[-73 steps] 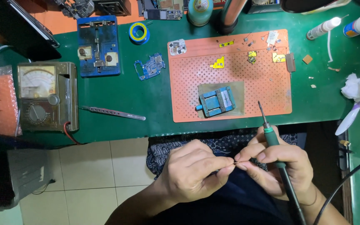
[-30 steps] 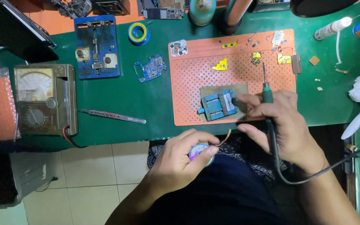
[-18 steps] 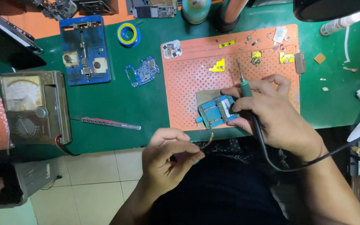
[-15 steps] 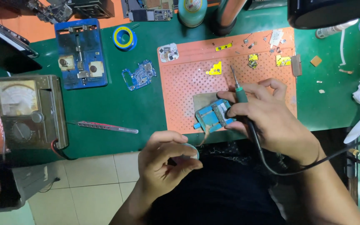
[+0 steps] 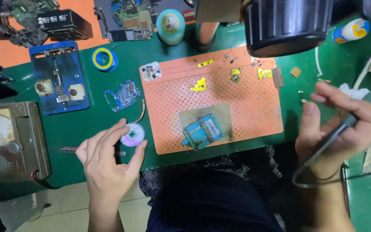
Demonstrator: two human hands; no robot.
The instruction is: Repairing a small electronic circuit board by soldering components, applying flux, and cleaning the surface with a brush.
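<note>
My left hand rests at the green table's front edge, its fingers around a small clear spool of copper wick whose loose end curls up toward a small blue circuit board. My right hand is off to the right of the orange perforated mat and grips a soldering iron by its handle, the cord looping below the wrist. A blue clamp fixture holding a small board sits on the mat's front middle, apart from both hands.
An analog meter stands at the left. A blue board holder, a yellow-blue tape roll and a teal tin lie behind. A black microscope lens hangs above the mat. Tweezers lie beside my left hand.
My right hand has drawn the soldering iron away from the blue fixture to the right. My left hand has moved up onto the table with the wick spool.
</note>
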